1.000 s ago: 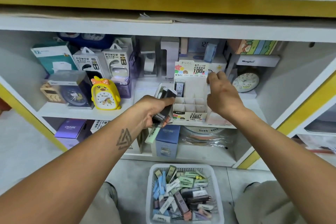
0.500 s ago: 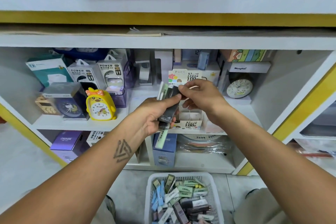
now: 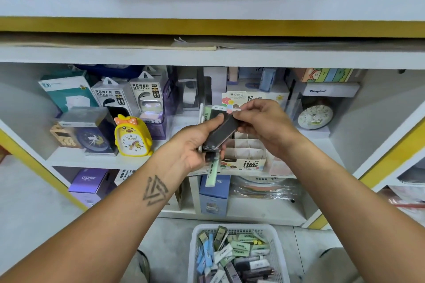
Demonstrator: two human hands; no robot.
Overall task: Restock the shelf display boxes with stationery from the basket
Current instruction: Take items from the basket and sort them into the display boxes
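Observation:
My left hand (image 3: pixel 195 145) is shut on a bundle of slim lead cases, with a dark case (image 3: pixel 222 133) on top and a pale green case (image 3: pixel 211 174) sticking out below. My right hand (image 3: pixel 264 124) pinches the upper end of the dark case. Both hands hover just in front of the white display box (image 3: pixel 247 156), which has empty divided cells and stands on the middle shelf. The white basket (image 3: pixel 236 228) on the floor below holds several mixed lead cases.
A yellow duck clock (image 3: pixel 132 136), power bank boxes (image 3: pixel 147 94) and a blue clock box (image 3: pixel 92 133) stand left of the display box. A round clock (image 3: pixel 315 116) sits to the right. Blue (image 3: pixel 215 193) and purple (image 3: pixel 88 182) boxes fill the lower shelf. My knees flank the basket.
My right hand came back from the display box's card to the bundle and now grips the dark case's top. My left hand rose slightly with the bundle. The view tilted upward.

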